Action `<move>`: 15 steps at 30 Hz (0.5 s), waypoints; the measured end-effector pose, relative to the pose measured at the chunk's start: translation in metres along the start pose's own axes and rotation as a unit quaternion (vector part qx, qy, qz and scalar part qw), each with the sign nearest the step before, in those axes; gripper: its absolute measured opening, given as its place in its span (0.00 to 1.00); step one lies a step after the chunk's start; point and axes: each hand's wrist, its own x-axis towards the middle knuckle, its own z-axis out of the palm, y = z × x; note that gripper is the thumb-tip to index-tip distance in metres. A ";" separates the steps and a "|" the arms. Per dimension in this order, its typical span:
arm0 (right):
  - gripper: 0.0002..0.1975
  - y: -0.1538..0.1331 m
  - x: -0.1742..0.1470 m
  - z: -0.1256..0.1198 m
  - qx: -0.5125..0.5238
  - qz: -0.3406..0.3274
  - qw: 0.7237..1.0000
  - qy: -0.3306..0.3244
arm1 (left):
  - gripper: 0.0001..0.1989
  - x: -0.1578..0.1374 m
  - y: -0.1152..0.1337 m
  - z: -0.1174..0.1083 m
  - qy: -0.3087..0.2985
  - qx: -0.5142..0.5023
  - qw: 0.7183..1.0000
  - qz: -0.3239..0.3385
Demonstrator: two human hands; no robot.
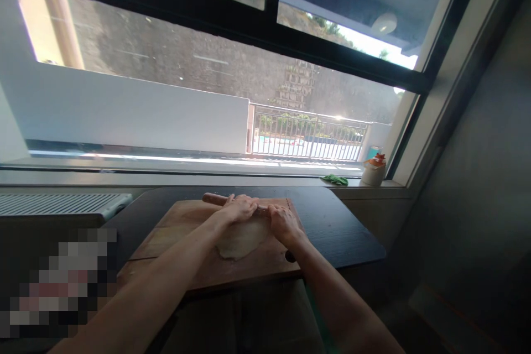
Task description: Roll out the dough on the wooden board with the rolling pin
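Observation:
A wooden rolling pin (213, 198) lies crosswise near the far side of a wooden cutting board (265, 268). My left hand (240, 208) is closed over the pin, whose left end sticks out past it. Farther right, my right hand (284, 224) grips the same pin, and its fingertips rest on top. Between and below the hands, a flat, pale sheet of dough (243, 240) is spread on the board. The far edge of the dough is hidden by the hands and pin. My left forearm covers part of the board.
The board rests on a dark table (340, 229) against a window sill. On the sill are a green cloth (334, 179) and a white container (373, 173) with something orange on top. A ribbed white unit (62, 204) stands at left. A blurred patch covers the lower left.

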 end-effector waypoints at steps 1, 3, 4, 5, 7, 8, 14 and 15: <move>0.15 0.001 0.000 0.001 -0.001 -0.002 1.000 0.005 | 0.18 0.002 0.000 0.002 -0.004 -0.004 1.000 0.004; 0.11 -0.001 -0.004 0.002 -0.004 -0.005 1.000 0.018 | 0.17 0.006 -0.001 0.005 -0.010 -0.011 1.000 0.012; 0.11 -0.004 -0.007 0.002 -0.006 -0.005 1.000 0.023 | 0.16 0.007 -0.002 0.006 -0.013 -0.015 1.000 0.017; 0.13 -0.007 -0.012 0.003 -0.008 -0.004 1.000 0.027 | 0.16 0.009 -0.003 0.007 -0.016 -0.018 0.999 0.024; 0.16 -0.014 -0.022 0.002 -0.012 0.000 0.999 0.032 | 0.15 0.009 -0.008 0.010 -0.023 -0.026 0.998 0.042; 0.16 -0.018 -0.027 0.002 -0.012 0.004 0.999 0.035 | 0.16 0.008 -0.011 0.011 -0.027 -0.029 0.998 0.053; 0.20 -0.036 -0.057 0.000 -0.038 0.029 0.998 0.035 | 0.18 -0.003 -0.032 0.019 -0.040 -0.042 0.993 0.105; 0.20 -0.038 -0.060 -0.001 -0.043 0.025 0.998 0.030 | 0.19 -0.003 -0.033 0.019 -0.045 -0.042 0.992 0.106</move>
